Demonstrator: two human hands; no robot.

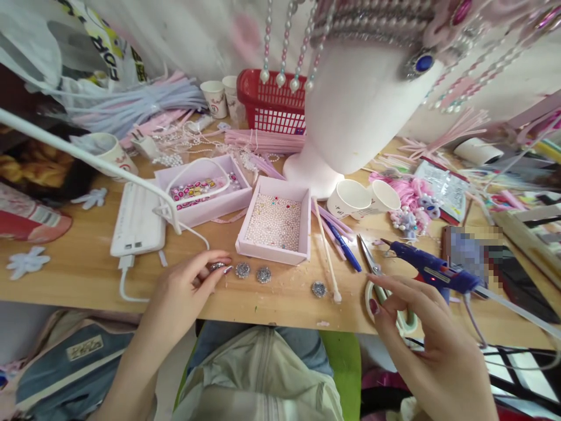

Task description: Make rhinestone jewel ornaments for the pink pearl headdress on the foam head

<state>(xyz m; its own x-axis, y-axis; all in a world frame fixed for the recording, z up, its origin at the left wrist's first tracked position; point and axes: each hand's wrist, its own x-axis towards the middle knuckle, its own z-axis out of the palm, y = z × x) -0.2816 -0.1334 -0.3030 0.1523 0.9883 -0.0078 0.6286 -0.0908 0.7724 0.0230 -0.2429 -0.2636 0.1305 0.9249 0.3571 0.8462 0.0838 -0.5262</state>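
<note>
My left hand [188,286] rests on the wooden table [280,298] and pinches a small silver glitter disc [216,266] between thumb and fingers. Two more glitter discs [242,269] [263,275] lie just right of it, and a third [318,289] sits further right. My right hand [421,327] hovers at the table's front edge with fingers apart, over the pale handles of the scissors [372,272]. A blue glue gun [432,270] lies just beyond that hand. A pink box of small pearls [275,221] stands behind the discs.
A white foam head [359,111] with beaded strands stands at the back, beside a red basket [267,105]. Paper cups [348,199], a white power bank [138,219], a second pink box [201,190], blue pens [344,245] and pink pipe cleaners [263,140] crowd the table.
</note>
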